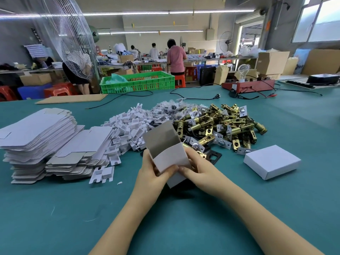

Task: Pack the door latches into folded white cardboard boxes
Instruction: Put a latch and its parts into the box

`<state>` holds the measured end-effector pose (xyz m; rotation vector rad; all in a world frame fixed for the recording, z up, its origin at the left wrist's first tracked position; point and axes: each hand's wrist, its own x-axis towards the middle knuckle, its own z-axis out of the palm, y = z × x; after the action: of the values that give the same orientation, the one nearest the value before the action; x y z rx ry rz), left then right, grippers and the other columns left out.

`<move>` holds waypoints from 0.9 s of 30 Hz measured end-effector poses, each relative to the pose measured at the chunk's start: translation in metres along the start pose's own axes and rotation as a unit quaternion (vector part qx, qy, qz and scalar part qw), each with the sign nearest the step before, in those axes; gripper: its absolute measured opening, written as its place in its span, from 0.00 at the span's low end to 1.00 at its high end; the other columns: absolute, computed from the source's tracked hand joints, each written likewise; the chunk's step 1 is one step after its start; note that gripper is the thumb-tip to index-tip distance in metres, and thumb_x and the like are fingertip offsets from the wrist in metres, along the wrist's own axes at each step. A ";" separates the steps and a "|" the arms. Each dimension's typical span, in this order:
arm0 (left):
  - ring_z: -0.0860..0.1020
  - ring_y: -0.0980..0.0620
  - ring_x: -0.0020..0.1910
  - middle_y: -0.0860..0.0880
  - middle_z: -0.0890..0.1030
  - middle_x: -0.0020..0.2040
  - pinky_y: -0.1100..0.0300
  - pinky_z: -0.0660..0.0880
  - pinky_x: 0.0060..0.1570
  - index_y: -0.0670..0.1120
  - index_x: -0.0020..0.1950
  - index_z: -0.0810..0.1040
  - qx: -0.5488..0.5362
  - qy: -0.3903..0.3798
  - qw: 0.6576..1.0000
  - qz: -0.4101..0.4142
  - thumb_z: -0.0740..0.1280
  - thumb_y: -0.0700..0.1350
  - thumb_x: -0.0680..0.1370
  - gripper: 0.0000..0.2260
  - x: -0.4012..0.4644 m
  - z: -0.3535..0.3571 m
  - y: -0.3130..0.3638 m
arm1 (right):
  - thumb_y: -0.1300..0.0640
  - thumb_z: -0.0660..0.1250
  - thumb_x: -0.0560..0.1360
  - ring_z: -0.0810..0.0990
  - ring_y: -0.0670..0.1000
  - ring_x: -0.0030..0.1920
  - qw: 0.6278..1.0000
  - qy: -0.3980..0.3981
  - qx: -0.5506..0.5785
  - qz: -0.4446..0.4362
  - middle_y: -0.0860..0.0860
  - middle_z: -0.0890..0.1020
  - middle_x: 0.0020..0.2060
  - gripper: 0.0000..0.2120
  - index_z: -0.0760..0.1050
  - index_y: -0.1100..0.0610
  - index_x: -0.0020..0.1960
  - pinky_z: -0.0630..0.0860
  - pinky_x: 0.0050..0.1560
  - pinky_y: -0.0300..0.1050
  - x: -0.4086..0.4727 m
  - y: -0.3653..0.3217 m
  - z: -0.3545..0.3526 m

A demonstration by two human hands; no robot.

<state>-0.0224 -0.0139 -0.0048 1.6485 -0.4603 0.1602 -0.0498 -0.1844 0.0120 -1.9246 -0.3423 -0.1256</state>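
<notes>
Both hands, left (153, 169) and right (196, 167), pinch a half-folded box (168, 156) near its lower edge; it looks light, thin, easily creased, unlike the heavy-looking latches (220, 126).

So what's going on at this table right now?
A person is folding up a white cardboard box, gripping it with both the left hand and the right hand; its lid flap stands open and no latch shows inside. One closed box lies to the right. The brass door latches sit heaped behind, with stacks of flat box blanks to the left.
</notes>
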 end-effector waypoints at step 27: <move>0.81 0.60 0.51 0.62 0.83 0.50 0.57 0.78 0.51 0.72 0.51 0.75 0.026 -0.045 0.997 -0.057 0.80 0.52 0.65 0.23 0.007 -0.006 -0.001 | 0.41 0.70 0.71 0.77 0.52 0.38 0.888 0.317 -0.090 0.321 0.54 0.76 0.39 0.28 0.65 0.62 0.55 0.70 0.33 0.44 0.075 0.031 -0.071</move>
<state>-0.0149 -0.0095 -0.0029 1.7335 -0.4333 0.0133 0.0357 -0.2470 0.0296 -1.9585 0.7645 -0.3406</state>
